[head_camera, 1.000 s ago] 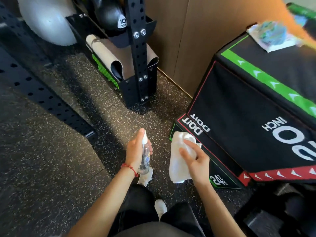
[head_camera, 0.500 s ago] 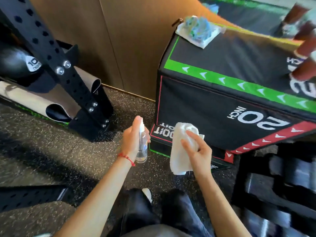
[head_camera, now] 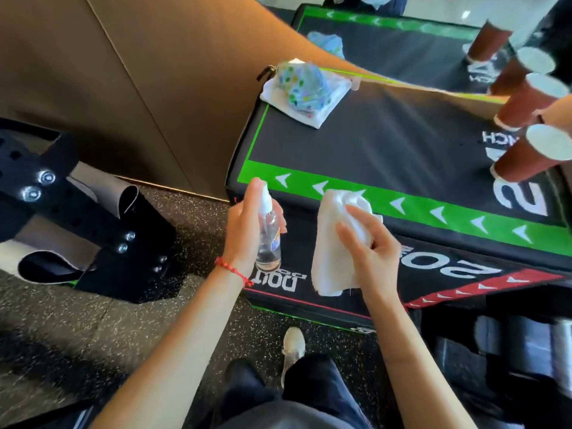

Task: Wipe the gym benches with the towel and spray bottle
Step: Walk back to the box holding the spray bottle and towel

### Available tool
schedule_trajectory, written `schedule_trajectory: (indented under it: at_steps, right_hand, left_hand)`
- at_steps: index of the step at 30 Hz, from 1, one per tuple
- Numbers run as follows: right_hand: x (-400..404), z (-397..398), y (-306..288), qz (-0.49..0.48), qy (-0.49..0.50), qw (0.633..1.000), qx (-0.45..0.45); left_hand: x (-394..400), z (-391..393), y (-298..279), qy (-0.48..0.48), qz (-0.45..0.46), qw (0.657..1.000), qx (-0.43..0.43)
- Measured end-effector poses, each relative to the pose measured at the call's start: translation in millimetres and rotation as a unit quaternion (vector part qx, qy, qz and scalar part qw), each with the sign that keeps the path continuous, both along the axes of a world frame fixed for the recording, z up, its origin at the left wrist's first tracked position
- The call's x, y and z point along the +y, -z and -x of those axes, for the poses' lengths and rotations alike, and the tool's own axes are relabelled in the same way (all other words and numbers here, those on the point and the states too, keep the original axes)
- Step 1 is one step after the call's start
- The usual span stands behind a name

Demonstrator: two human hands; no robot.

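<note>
1. The towel (head_camera: 335, 243), white and bunched, sits at the frame's centre, clamped in the right hand (head_camera: 368, 252) fingers just in front of the box (head_camera: 402, 144) and its green edge.
2. The bottle (head_camera: 268, 233) stands upright just left of it, the left hand (head_camera: 247, 224) fingers wrapped round it, forefinger on the nozzle.
3. A second ago the box lay off to the right; now its top fills the upper right, so spraying looks about to begin.
4. Brown cups (head_camera: 526, 156) and a patterned cloth (head_camera: 305, 85) crowd that top.
</note>
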State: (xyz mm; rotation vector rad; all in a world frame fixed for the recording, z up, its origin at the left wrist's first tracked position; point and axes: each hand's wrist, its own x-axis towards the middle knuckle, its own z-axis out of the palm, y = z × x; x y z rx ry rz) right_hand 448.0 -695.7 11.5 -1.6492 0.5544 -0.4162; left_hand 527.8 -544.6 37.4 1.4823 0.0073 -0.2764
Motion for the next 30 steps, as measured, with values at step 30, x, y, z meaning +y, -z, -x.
schedule_trajectory:
  at_steps: [30]
  right_hand:
    - [-51.3, -159.7, 8.8, 0.224, 0.002, 0.96, 0.168]
  left_hand:
    - [-84.5, -162.5, -12.1, 0.045, 0.046, 0.996, -0.068]
